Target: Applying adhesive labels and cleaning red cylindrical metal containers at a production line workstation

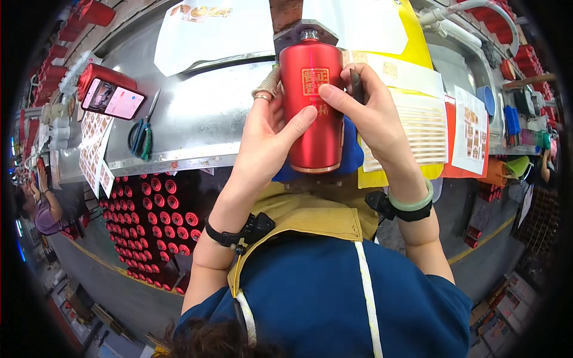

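A red bottle (310,134) with gold printed characters lies on the bench in front of me, its clear neck pointing away from me against a metal block (301,28). My left hand (271,128) grips its left side, thumb on the front; a tan cover wraps one fingertip. From the other side my right hand (376,110) holds the bottle, its thumb pressing beside the gold print. A slim dark tool (356,86), whose kind I cannot make out, is tucked between that hand's fingers. Blue material (352,152) shows under the bottle.
Left on the metal bench (203,101), a phone (113,98) leans on a red bottle (110,74), near scissors (142,136) and label sheets (94,143). A gold-striped sheet (412,128) lies right. Several red bottles (149,221) are stacked below; another person (51,203) is far left.
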### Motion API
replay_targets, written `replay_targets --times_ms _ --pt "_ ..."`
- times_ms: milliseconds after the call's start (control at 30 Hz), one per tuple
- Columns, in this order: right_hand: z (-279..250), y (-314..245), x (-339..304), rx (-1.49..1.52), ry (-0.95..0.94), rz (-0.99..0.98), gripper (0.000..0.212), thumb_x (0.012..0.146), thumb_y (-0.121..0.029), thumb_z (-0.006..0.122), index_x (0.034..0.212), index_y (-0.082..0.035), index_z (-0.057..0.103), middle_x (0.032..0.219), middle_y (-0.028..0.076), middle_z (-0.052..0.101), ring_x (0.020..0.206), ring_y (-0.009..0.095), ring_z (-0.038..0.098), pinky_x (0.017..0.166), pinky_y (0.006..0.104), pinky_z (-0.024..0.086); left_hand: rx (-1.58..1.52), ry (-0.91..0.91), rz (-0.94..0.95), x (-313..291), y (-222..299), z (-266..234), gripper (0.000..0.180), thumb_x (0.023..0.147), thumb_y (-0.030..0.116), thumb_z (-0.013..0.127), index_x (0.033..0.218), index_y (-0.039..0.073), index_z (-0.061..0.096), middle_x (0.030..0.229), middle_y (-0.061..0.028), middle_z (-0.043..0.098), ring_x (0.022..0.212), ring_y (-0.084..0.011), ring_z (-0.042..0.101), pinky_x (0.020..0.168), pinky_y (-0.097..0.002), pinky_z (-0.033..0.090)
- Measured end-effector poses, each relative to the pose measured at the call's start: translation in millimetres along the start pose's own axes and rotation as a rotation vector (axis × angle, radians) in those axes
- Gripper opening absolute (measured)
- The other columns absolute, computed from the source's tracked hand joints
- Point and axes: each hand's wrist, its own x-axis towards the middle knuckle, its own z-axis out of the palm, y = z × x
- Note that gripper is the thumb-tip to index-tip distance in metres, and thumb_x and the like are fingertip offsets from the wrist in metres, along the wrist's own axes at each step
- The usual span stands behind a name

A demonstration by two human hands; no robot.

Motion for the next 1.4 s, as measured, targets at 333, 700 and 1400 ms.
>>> replay_targets --times_ms 333,700,1400 --pt "-16 -23 9 -0.596 0.052 -0.519 0.034 0.106 -0.004 0.053 0.138 -0.004 0.063 0.107 0.006 0.063 0.095 0.013 0.06 0.084 0.0259 0.049 0.057 0.035 0.022 -2 -1 3 0.081 0.097 0.011 0.075 0.161 -0.001 0.026 0.15 -0.0197 0.051 0.138 -0.0251 0.053 0.116 -0.0401 0.045" --pt "-17 -51 43 -1.018 -0.028 -1.206 0.037 0.079 -0.003 0.066 0.114 -0.012 0.076 0.095 0.002 0.076 0.09 0.025 0.069 0.081 0.0371 0.051 -0.04 0.067 -0.003 -7 -7 -3 0.09 0.099 0.008 0.073 0.165 -0.002 0.013 0.163 -0.0243 0.036 0.148 -0.0273 0.043 0.121 -0.0394 0.039" --pt "7 -67 60 -1.207 -0.064 -1.242 0.013 0.08 -0.01 0.069 0.092 -0.013 0.071 0.085 0.002 0.071 0.088 0.025 0.068 0.078 0.0393 0.053 -0.03 0.275 0.101 -16 10 -24 0.07 0.115 0.044 0.034 0.161 -0.008 0.024 0.162 -0.0288 0.039 0.153 -0.0344 0.038 0.128 -0.0449 0.028"
